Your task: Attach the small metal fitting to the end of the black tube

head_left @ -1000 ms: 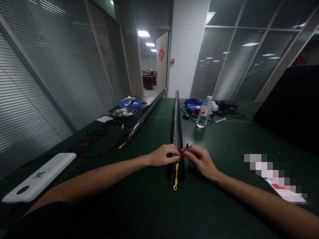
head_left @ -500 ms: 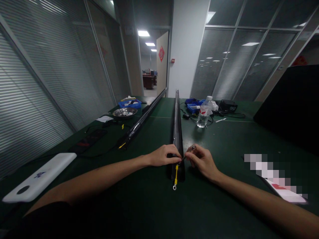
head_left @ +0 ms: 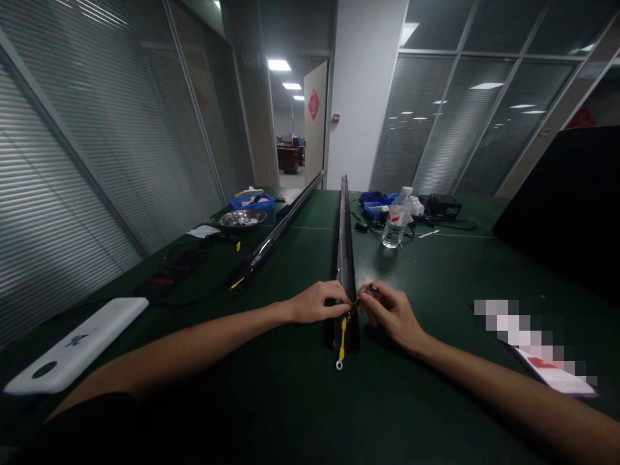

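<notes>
A long dark channel-like bar (head_left: 344,248) lies on the table, pointing away from me. From its near end a short yellow wire (head_left: 343,339) comes out, tipped with a metal ring terminal (head_left: 340,365). My left hand (head_left: 322,302) reaches over the bar's near end, thumb and forefinger closed together just above the wire; what they pinch is hidden. On the bar's right side, my right hand (head_left: 391,311) pinches a small, slim dark tool (head_left: 372,288) with a shiny part. Its thin end points toward the left fingertips; its exact kind is unclear.
A second dark bar (head_left: 271,240) lies to the left. Behind it are a metal bowl (head_left: 242,220) and a blue tray (head_left: 252,203). A water bottle (head_left: 394,226) stands at the right. A white power-bank-like block (head_left: 80,342) lies at near left, a phone-like slab (head_left: 557,374) at right.
My right hand has turned the small tool slightly, and its thin end sits a little higher. My left fingertips have shifted slightly up; the bar stays in place.
</notes>
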The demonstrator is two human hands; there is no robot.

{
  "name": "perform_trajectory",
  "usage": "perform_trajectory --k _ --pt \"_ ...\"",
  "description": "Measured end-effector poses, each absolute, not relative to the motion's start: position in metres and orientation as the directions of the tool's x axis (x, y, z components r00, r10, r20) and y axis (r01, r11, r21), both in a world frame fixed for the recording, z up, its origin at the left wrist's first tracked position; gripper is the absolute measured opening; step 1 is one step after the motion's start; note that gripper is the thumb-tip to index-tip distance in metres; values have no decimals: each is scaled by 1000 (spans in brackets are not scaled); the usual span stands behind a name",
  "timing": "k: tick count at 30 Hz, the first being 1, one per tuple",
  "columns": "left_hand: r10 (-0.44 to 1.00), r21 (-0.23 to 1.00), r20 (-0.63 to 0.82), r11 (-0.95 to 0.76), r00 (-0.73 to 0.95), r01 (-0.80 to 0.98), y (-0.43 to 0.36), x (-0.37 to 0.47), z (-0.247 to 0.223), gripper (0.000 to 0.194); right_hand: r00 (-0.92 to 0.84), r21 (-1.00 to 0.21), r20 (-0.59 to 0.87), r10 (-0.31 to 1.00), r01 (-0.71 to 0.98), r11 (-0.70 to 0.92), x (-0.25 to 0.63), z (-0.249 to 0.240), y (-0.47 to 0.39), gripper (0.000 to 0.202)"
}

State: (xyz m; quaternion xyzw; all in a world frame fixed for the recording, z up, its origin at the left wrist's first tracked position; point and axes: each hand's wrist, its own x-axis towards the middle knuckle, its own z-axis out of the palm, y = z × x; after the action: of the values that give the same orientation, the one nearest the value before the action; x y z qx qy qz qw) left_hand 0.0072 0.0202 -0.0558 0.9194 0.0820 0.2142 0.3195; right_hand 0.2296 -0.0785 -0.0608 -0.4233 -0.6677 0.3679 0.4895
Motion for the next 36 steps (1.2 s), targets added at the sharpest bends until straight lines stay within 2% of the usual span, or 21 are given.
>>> perform_trajectory --k 15,36 --pt "308 649 315 -760 898 33 21 7 -56 21 -196 -886 356 914 239 396 231 -62 -76 35" --pt "266 617 343 -787 901 -2 21 7 -56 23 -187 -900 351 918 202 385 232 -66 -73 34"
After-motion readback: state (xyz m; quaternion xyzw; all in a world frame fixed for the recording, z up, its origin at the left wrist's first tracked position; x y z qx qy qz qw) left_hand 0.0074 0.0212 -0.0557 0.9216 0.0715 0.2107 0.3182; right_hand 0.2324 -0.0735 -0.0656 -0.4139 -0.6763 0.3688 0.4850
